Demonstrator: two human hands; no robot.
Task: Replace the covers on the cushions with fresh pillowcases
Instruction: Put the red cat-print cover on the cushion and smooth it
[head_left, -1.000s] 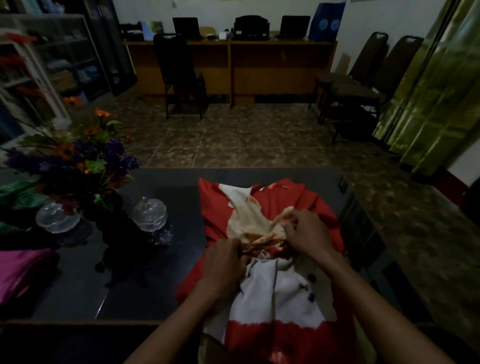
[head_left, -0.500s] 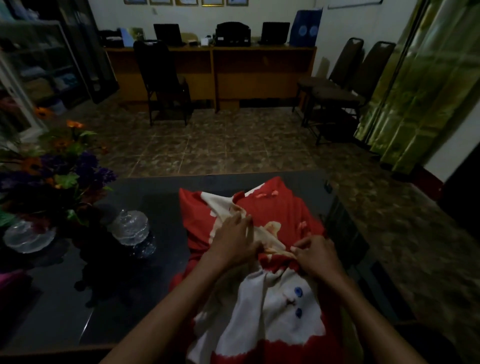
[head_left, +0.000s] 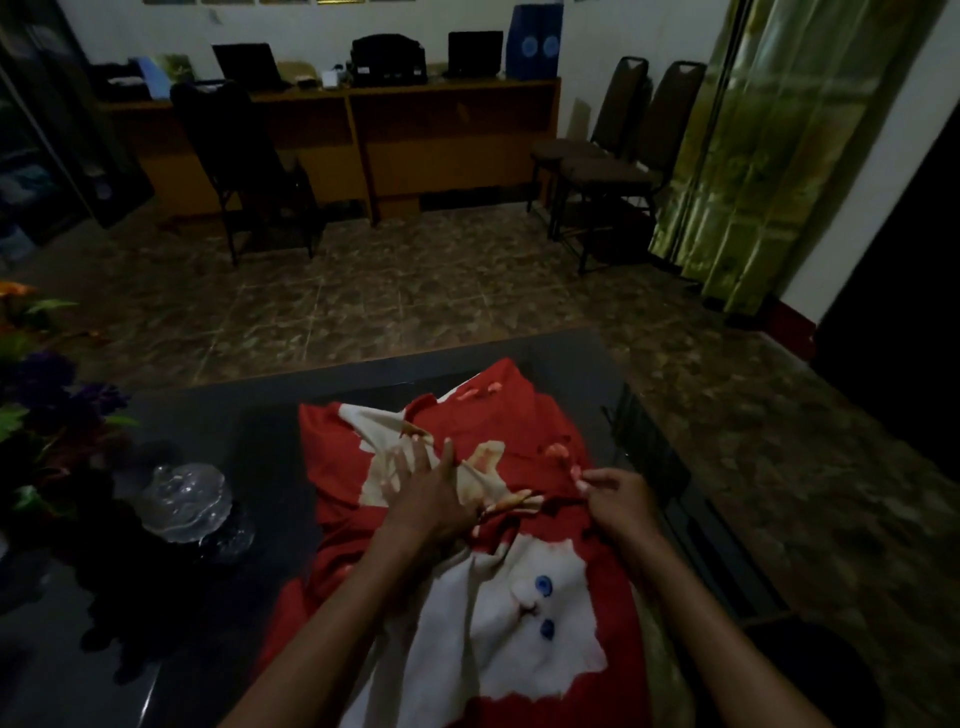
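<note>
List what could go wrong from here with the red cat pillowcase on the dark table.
1. The left hand presses flat on the red cat pillowcase while the right hand pinches its edge; pulling against that press could strain the fabric.
2. The glass lidded dish stands beside the pillowcase on the dark table; a sweeping forearm or dragged cloth might knock it.

Two bare forearms and hands (head_left: 434, 493), no sleeves, rings or watch visible.
</note>
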